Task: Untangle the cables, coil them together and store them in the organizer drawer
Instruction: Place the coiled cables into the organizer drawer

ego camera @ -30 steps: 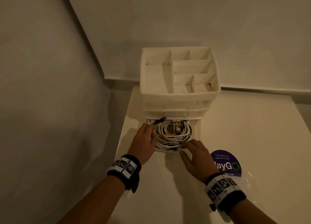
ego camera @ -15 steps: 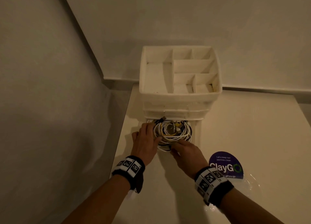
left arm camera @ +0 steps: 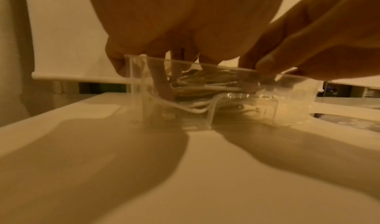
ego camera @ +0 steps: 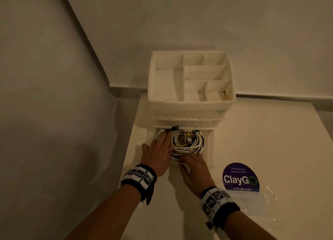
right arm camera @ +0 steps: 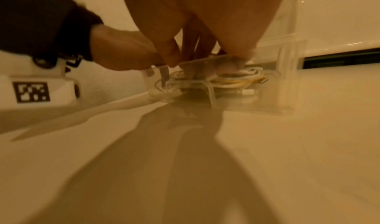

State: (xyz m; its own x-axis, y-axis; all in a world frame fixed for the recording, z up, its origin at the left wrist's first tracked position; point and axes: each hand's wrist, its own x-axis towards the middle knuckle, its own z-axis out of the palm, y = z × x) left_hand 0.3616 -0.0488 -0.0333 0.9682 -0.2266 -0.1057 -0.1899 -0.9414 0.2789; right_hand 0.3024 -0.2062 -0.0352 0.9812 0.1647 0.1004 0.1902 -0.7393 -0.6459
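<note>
With both hands, the left hand [ego camera: 158, 154] and right hand [ego camera: 195, 169], pressing straight-fingered and grasping nothing, the operator should tuck the coiled cables [ego camera: 186, 143] below the clear drawer [ego camera: 210, 150] rim before closing.

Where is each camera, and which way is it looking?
Head: worn on the head, looking forward and down at the organizer, its open drawer and coiled cables; shows both forearms, the left hand and the right hand.
Left wrist: low over the table, looking along the left hand's fingers into the clear drawer.
Right wrist: low, looking along the right hand's fingers at the drawer; also shows the left hand and its wrist band.
Shared: all three show the cables in the drawer.
</note>
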